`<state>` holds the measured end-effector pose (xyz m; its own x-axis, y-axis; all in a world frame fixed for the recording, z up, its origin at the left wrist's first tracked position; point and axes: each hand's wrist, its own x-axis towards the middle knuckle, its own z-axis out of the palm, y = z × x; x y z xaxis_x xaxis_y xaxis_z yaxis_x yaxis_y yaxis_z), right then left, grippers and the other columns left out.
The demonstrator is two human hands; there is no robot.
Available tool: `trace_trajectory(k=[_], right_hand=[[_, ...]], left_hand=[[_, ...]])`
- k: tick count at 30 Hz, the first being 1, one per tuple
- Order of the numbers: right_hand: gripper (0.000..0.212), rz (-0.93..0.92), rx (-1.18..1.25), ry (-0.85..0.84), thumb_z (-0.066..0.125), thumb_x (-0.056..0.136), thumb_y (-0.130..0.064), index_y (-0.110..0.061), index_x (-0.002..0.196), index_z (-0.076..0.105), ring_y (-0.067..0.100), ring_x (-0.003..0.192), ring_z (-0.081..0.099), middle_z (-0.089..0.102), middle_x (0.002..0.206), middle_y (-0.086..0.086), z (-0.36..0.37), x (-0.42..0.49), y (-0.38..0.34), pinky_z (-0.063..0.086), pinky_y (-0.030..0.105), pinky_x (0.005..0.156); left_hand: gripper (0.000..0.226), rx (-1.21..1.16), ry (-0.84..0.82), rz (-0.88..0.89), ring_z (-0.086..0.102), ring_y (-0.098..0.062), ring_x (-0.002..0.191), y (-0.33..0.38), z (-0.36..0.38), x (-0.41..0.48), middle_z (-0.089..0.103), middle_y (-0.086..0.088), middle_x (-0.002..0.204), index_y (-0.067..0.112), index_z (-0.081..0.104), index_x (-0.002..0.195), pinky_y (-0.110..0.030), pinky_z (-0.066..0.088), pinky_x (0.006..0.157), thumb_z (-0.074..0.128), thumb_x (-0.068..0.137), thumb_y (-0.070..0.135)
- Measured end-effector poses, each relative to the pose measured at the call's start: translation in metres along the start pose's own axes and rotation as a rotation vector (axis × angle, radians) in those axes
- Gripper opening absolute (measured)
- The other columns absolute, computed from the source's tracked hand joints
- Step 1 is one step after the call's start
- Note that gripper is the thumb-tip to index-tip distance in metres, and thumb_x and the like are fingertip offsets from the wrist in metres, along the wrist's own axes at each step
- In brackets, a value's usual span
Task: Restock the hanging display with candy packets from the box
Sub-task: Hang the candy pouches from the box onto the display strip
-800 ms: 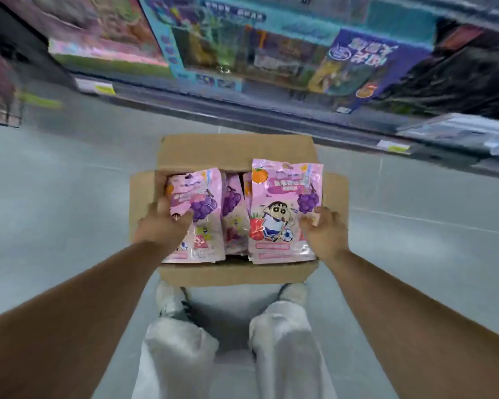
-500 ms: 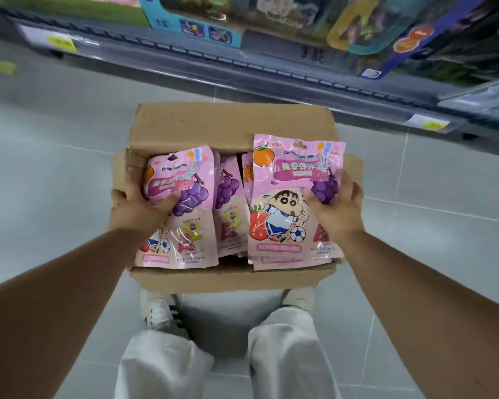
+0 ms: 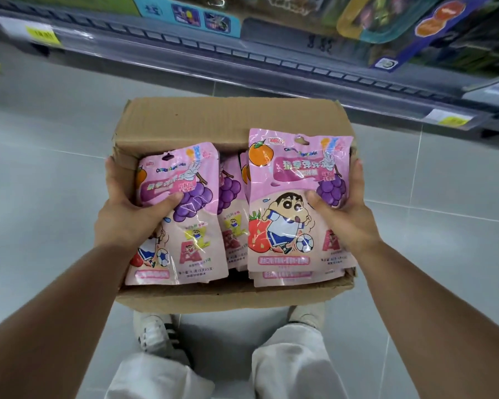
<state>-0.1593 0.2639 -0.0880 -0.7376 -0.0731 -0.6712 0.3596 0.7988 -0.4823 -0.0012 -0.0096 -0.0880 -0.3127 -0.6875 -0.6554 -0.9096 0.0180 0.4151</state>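
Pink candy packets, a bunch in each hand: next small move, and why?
Probably lift both bunches clear of the brown cardboard box. The left hand grips the left pink glossy packets, the right hand the right pink glossy packets, thumbs across the fronts; neither bunch is clear of the box.

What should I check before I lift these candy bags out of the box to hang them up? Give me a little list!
1. Grip of the left hand on the left stack of packets, thumb across the front: ok.
2. Grip of the right hand on the right stack of packets, thumb across the front: ok.
3. The hang hole on the right front packet is at the top and looks untorn: ok.
4. The middle packets lie in the cardboard box, in neither hand: ok.
5. Free hook on the hanging display: cannot tell, it is out of view.
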Motion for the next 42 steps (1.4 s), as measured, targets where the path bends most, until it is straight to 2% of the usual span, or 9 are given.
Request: trace_trajectory(k=[9, 16, 19, 24, 29, 31, 36, 40, 42], right_hand=[[0.102, -0.13, 0.102, 0.06, 0.07, 0.069, -0.061, -0.059, 0.139, -0.004, 0.008, 0.102, 0.058, 0.047, 0.095, -0.042, -0.071, -0.051, -0.073, 0.045, 0.028, 0.09], [0.104, -0.217, 0.153, 0.115, 0.069, 0.066, -0.065, -0.061, 0.138, -0.006, 0.012, 0.106, 0.058, 0.055, 0.108, -0.026, -0.185, -0.163, -0.166, 0.044, 0.029, 0.094], [0.109, -0.251, 0.199, 0.141, 0.069, 0.056, -0.074, -0.065, 0.135, -0.005, 0.014, 0.114, 0.058, 0.054, 0.111, -0.03, -0.231, -0.222, -0.2, 0.046, 0.041, 0.101], [0.11, -0.32, 0.278, 0.213, 0.069, 0.052, -0.076, -0.066, 0.135, -0.003, 0.011, 0.118, 0.055, 0.053, 0.122, -0.029, -0.3, -0.323, -0.238, 0.042, 0.04, 0.104], [0.1, -0.31, 0.303, 0.379, 0.069, 0.067, -0.061, -0.061, 0.139, 0.0, 0.005, 0.104, 0.048, 0.03, 0.087, -0.059, -0.348, -0.411, -0.25, 0.038, 0.03, 0.09], [0.102, -0.308, 0.348, 0.433, 0.068, 0.064, -0.063, -0.06, 0.14, 0.0, 0.005, 0.104, 0.048, 0.026, 0.082, -0.065, -0.361, -0.438, -0.248, 0.04, 0.031, 0.091], [0.11, -0.243, 0.505, 0.571, 0.065, 0.054, -0.072, -0.059, 0.14, -0.002, 0.012, 0.106, 0.055, 0.052, 0.116, -0.028, -0.379, -0.496, -0.227, 0.043, 0.032, 0.092], [0.105, -0.183, 0.564, 0.719, 0.069, 0.054, -0.076, -0.069, 0.132, -0.001, 0.02, 0.113, 0.059, 0.055, 0.125, -0.026, -0.398, -0.532, -0.199, 0.047, 0.046, 0.097], [0.1, -0.145, 0.568, 0.796, 0.069, 0.063, -0.069, -0.066, 0.135, -0.001, 0.019, 0.109, 0.059, 0.053, 0.123, -0.028, -0.411, -0.548, -0.184, 0.047, 0.039, 0.092]], left_hand=[[0.109, -0.027, 0.137, 0.04, 0.059, -0.032, 0.115, 0.06, -0.06, -0.065, 0.063, -0.003, 0.127, 0.057, -0.005, 0.142, -0.045, 0.044, 0.102, 0.071, 0.064, 0.069], [0.114, -0.098, 0.173, 0.104, 0.069, -0.034, 0.094, 0.15, -0.17, -0.167, 0.071, -0.002, 0.108, 0.069, -0.005, 0.133, -0.049, 0.051, 0.093, 0.064, 0.044, 0.085], [0.114, -0.141, 0.187, 0.191, 0.066, -0.028, 0.103, 0.187, -0.222, -0.22, 0.069, 0.003, 0.115, 0.071, -0.002, 0.132, -0.047, 0.05, 0.096, 0.066, 0.042, 0.084], [0.105, -0.205, 0.196, 0.327, 0.067, -0.024, 0.1, 0.232, -0.3, -0.301, 0.07, 0.008, 0.108, 0.07, 0.02, 0.129, -0.047, 0.053, 0.091, 0.069, 0.037, 0.086], [0.102, -0.197, 0.152, 0.649, 0.043, -0.003, 0.126, 0.282, -0.35, -0.372, 0.04, 0.022, 0.143, 0.05, 0.025, 0.14, -0.036, 0.033, 0.107, 0.068, 0.051, 0.079], [0.105, -0.149, 0.153, 0.691, 0.046, -0.009, 0.127, 0.301, -0.362, -0.395, 0.044, 0.017, 0.142, 0.055, 0.016, 0.142, -0.036, 0.036, 0.105, 0.067, 0.053, 0.077], [0.11, 0.041, 0.158, 0.777, 0.055, -0.034, 0.121, 0.345, -0.365, -0.441, 0.058, -0.002, 0.134, 0.053, 0.002, 0.145, -0.045, 0.043, 0.094, 0.065, 0.059, 0.077], [0.108, 0.088, 0.071, 0.879, 0.05, -0.037, 0.126, 0.376, -0.346, -0.475, 0.055, -0.008, 0.138, 0.053, -0.002, 0.145, -0.046, 0.04, 0.099, 0.067, 0.065, 0.072], [0.107, 0.106, 0.013, 0.945, 0.048, -0.037, 0.127, 0.39, -0.332, -0.495, 0.054, -0.007, 0.139, 0.054, -0.003, 0.145, -0.047, 0.039, 0.1, 0.066, 0.065, 0.073]])
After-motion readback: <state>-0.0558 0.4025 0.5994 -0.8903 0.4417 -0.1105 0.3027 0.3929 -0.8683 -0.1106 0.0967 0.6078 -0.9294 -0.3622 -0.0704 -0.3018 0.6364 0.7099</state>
